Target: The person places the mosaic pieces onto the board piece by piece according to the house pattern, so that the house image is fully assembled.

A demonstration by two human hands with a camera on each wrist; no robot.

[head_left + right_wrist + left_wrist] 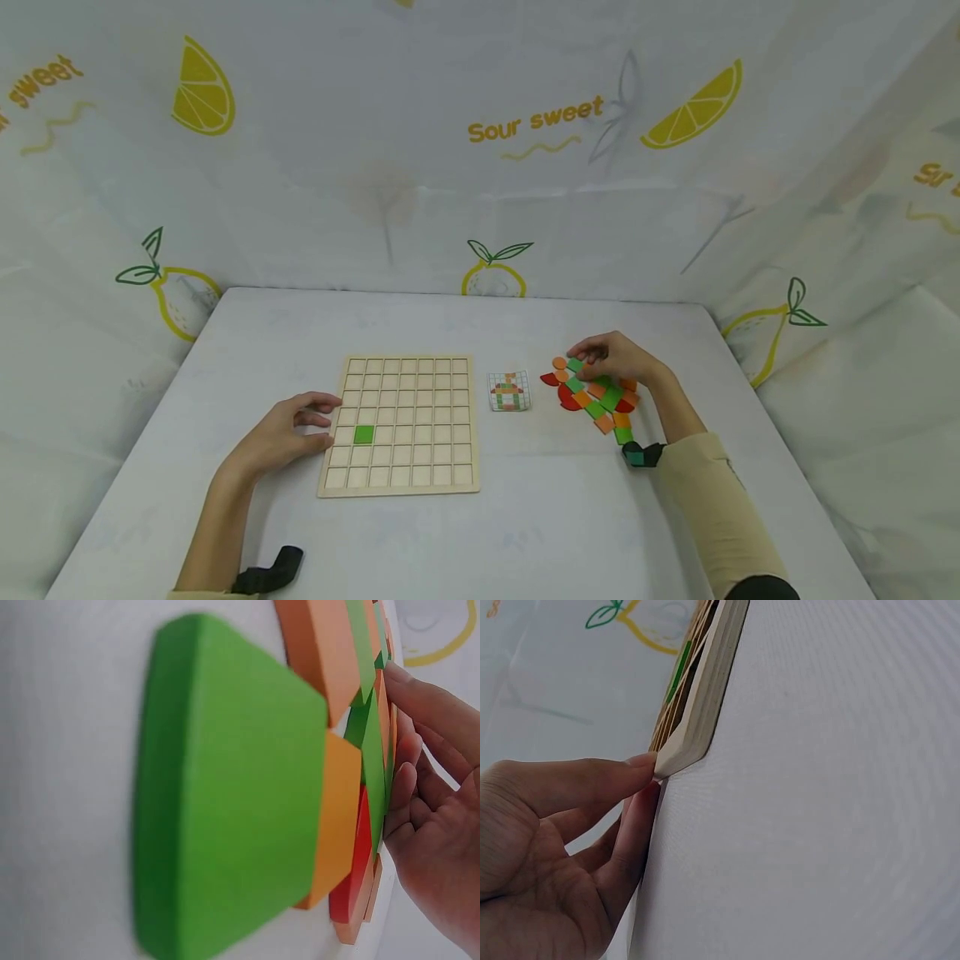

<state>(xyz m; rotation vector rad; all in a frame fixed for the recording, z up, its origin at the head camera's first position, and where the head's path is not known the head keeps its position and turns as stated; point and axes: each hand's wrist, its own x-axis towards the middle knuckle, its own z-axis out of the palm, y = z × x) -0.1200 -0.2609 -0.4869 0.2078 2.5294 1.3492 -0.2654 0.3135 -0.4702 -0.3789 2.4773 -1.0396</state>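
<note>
My left hand [288, 429] rests against the left edge of a pale wooden grid board [322, 493], thumb and fingers spread along it. One green square tile [363, 434] lies in a cell of the board. In the left wrist view the thumb and fingers [634, 825] touch the board's edge [712, 697]. My right hand [618, 357] reaches over a loose heap of colored wooden pieces, its fingertips right at a green square [575, 365] on the far side. A green block [247, 787] looms closest in the right wrist view, beside an orange block [337, 817] and a red piece [351, 877].
A small printed pattern card [509, 392] lies between board and heap. Red semicircles [567, 397] and orange discs [559, 363] lie among the heap's squares. The white table [420, 550] backs onto a hanging cloth [360, 183] with lemon prints.
</note>
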